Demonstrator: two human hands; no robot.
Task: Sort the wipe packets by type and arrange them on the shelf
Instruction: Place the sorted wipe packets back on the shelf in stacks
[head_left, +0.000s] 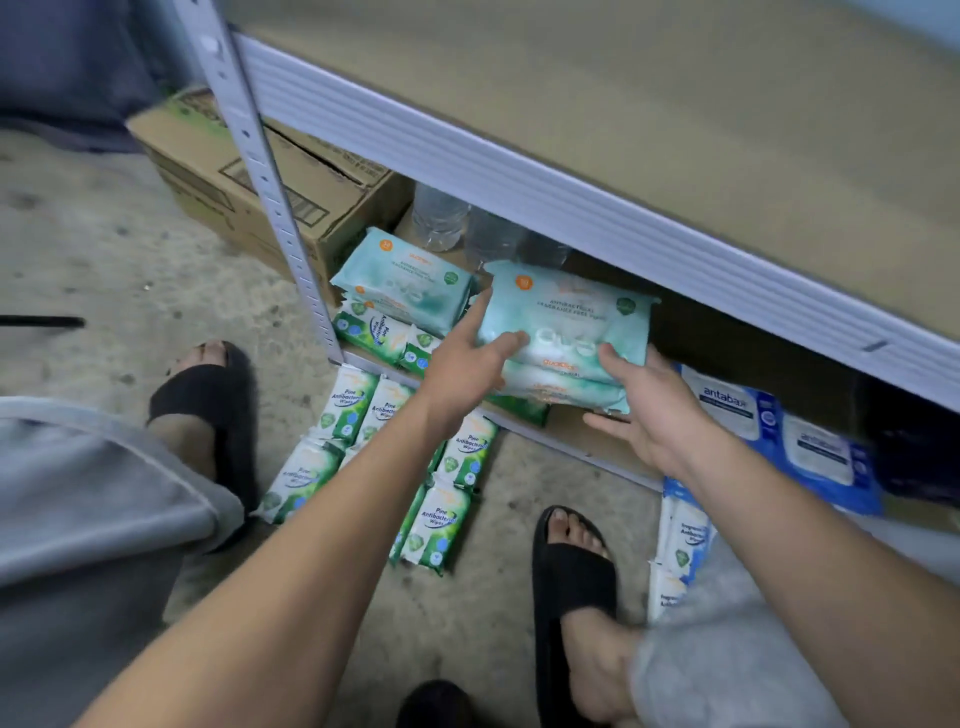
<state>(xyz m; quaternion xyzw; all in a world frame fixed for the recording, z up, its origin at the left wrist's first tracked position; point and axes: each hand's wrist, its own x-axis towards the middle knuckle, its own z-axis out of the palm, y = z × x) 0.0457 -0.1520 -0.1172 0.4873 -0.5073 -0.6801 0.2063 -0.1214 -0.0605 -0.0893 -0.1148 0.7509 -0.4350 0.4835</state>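
A rough concrete floor (130, 270) runs under a grey metal shelf unit (519, 171), whose low bottom shelf (571, 431) sits just above the ground. A cardboard box (218, 171) stands behind the unit's upright at the left. Green packets (441, 525) lie in rows on the floor in front of the shelf, and blue packets (779, 431) lie on the shelf at the right.

A teal stack (566, 332) of wipe packets is lifted over the middle of the bottom shelf, tilted toward the camera. A second teal pile (405, 280) rests on the shelf to its left, on top of more green ones. Clear bottles (439, 218) stand behind it.

The left hand (462, 374) grips the teal stack's left edge, forefinger straight along the side, thumb on the face. The right hand (649, 415) pinches its lower right corner, thumb on top, fingers reaching underneath.
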